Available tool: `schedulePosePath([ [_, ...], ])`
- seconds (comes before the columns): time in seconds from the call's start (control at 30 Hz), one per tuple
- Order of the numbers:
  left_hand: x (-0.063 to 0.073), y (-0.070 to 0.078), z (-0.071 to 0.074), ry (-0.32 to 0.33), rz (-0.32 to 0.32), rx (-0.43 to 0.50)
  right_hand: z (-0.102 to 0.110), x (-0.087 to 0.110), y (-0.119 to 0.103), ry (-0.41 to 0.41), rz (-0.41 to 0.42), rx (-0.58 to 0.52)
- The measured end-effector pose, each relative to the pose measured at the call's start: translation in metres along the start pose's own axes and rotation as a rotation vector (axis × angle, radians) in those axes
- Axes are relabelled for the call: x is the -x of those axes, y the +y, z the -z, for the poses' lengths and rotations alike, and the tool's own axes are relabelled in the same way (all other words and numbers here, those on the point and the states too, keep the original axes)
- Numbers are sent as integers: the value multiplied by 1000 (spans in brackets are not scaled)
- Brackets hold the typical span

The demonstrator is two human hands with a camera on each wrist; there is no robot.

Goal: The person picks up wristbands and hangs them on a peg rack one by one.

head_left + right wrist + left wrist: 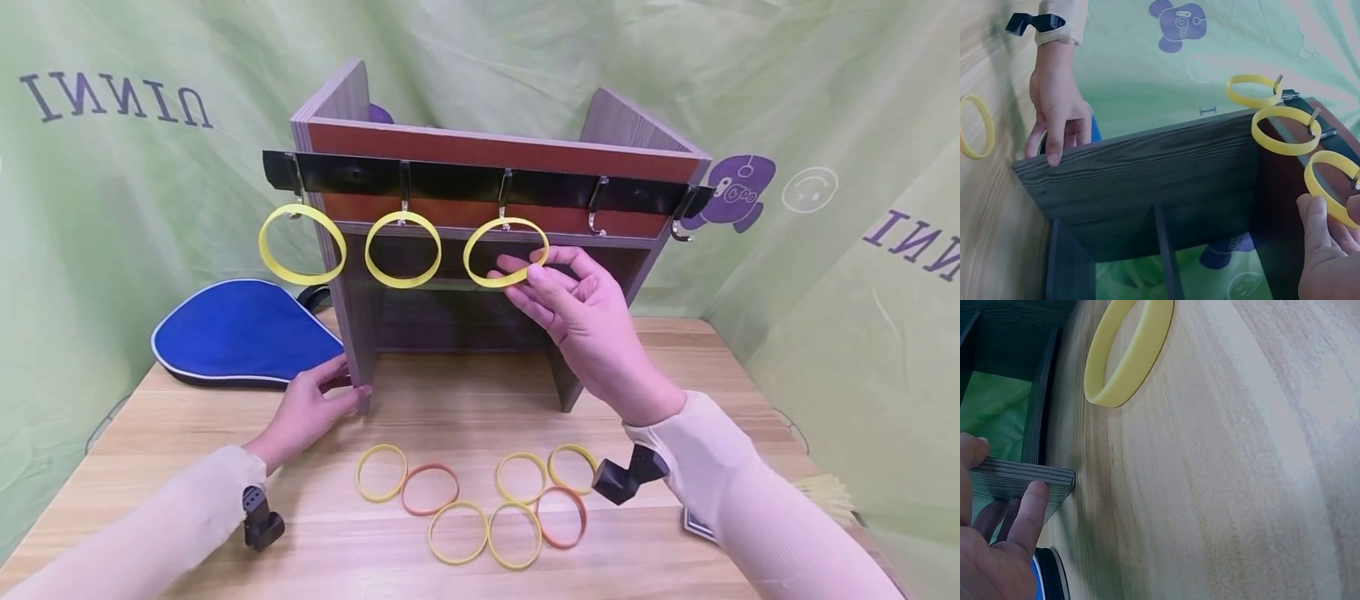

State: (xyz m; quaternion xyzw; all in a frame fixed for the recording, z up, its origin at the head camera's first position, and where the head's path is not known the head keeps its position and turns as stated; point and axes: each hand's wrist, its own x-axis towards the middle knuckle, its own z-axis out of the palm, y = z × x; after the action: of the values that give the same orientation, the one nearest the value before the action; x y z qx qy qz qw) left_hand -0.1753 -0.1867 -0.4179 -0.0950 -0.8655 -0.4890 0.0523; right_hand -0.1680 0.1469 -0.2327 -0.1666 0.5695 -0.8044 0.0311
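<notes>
A yellow wristband (487,282) hangs from the third hook of a black hook rail (453,180), and my right hand (588,329) pinches its lower right side between thumb and fingers. Two more yellow wristbands (264,243) hang from the first two hooks on the left. The two hooks at the right are bare. My left hand (303,412) grips the front edge of the wooden shelf's left side panel (1025,471) low down, thumb and fingers on opposite faces. The right wrist view shows that same grip on the panel (1147,156).
Several yellow wristbands (381,499) and two orange ones (431,512) lie on the wooden table (300,550) before the shelf. A blue padded case (240,333) lies at the left. Some dark-framed object (697,527) is partly hidden beneath my right forearm. Green curtains surround the table.
</notes>
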Motion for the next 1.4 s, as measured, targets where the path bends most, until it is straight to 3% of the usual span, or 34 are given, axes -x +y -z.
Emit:
schedulePosePath([
  [0.5,2,2,-1,0,20,14,7,1,4,-4,-21,39],
  [0.7,1,4,2,11,12,23,13,1,12,-52,-47,81],
  [0.87,1,6,2,-5,27,25,25,5,29,-138,-105,221],
  [1.2,-1,7,0,-3,32,37,61,24,87,-414,-220,656],
  [1.4,2,8,0,0,36,54,82,35,117,-493,-231,887],
])
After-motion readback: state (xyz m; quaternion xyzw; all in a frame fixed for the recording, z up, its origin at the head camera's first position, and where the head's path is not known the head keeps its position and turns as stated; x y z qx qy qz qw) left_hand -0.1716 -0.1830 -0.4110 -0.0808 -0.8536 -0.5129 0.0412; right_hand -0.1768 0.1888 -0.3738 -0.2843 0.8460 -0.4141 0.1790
